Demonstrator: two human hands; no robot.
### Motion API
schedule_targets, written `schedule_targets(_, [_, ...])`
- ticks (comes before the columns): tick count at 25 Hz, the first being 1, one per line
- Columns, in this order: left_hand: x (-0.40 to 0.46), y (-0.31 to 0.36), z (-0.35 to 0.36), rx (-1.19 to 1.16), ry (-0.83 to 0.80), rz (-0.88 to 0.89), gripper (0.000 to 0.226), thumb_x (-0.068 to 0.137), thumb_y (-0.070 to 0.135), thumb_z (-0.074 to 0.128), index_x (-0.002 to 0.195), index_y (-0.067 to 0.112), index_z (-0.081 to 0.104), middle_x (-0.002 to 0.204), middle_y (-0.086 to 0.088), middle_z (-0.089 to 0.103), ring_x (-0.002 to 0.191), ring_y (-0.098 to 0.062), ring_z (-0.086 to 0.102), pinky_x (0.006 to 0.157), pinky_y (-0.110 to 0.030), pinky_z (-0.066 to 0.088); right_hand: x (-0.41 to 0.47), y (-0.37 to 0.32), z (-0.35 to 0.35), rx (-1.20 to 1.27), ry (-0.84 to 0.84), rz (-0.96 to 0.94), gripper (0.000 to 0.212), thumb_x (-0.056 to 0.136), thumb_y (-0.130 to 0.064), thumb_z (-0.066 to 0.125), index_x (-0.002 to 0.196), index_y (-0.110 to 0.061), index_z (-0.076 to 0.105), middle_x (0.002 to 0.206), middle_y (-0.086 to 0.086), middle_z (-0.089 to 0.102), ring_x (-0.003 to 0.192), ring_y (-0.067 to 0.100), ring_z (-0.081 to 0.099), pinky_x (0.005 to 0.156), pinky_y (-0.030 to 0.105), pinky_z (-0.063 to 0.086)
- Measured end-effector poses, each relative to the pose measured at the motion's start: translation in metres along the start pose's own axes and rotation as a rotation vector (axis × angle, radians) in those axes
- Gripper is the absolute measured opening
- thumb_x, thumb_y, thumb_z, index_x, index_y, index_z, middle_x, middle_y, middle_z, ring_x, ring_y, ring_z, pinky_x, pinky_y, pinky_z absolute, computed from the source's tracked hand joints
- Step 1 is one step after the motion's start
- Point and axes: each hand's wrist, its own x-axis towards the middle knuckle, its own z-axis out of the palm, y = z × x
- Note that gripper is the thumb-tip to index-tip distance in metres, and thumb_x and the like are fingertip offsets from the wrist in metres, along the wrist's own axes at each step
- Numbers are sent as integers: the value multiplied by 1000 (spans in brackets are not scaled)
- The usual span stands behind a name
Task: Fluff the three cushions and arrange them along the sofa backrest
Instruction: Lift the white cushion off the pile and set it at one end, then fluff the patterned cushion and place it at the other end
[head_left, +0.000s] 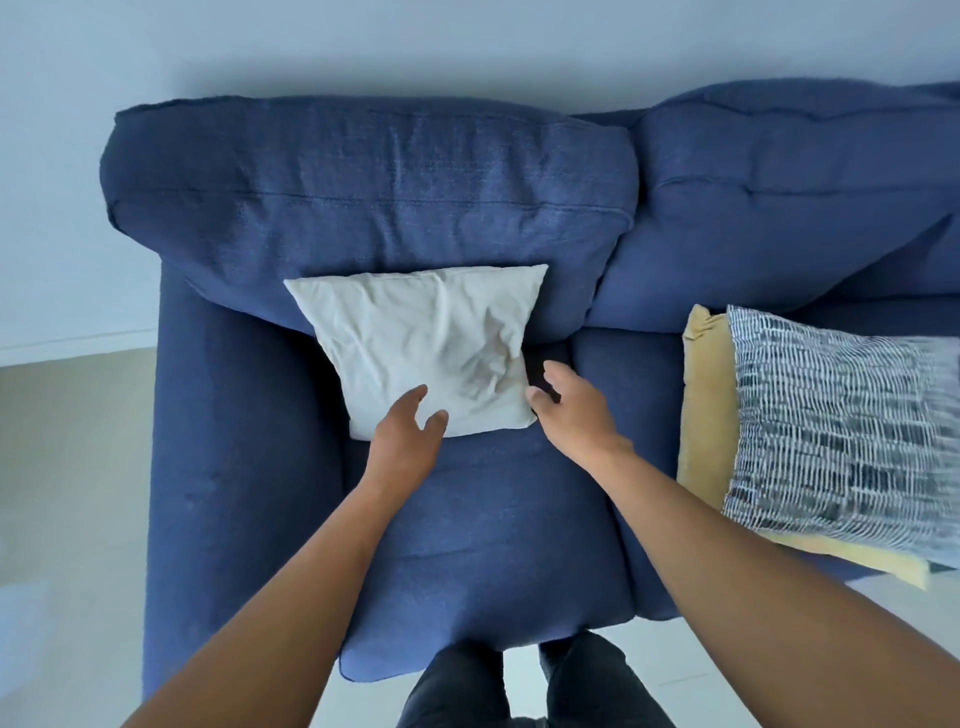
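A crumpled white cushion (426, 343) leans against the blue sofa backrest (363, 197) on the left seat. My left hand (408, 439) hovers over its lower front edge, fingers apart, holding nothing. My right hand (569, 410) is at the cushion's lower right corner, fingers loosely curled and apart, not clearly gripping it. On the right seat a patterned navy-and-white cushion (841, 431) lies flat on top of a yellow cushion (707, 410), which shows only along its left and front edges.
The sofa's left armrest (228, 467) borders the seat. Pale floor (67, 493) lies left of the sofa and a light wall (363, 47) stands behind it. My dark-trousered legs (519, 686) stand against the seat front.
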Motion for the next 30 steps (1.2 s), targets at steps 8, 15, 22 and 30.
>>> schedule_targets(8, [-68,46,74,203,-67,186,65,104,36,54,161,18,31,167,-3,37,147,-24,43,120,-38,35,-71,73,-79,-191,174,-27,62,104,-33,54,159,-10,34,167,7,35,156,22,23,122,38,24])
schedule_targets(15, [-137,89,203,319,-71,254,62,104,37,54,160,17,34,165,-4,40,149,-26,39,119,-39,34,-134,192,-191,-132,256,10,38,100,-30,55,133,-12,53,132,7,60,125,30,54,98,39,43])
schedule_targets(22, [-199,117,325,297,-143,202,65,103,39,56,161,21,33,165,0,41,147,-24,43,116,-39,37,-179,304,-291,-48,296,114,68,104,-37,55,160,-9,30,166,10,34,152,29,31,120,43,28])
schedule_targets(30, [-148,159,380,319,-155,184,66,104,39,54,162,17,31,164,-9,42,147,-29,43,113,-40,37,-157,339,-341,97,311,184,70,101,-40,57,160,-13,32,164,8,38,150,29,36,119,45,31])
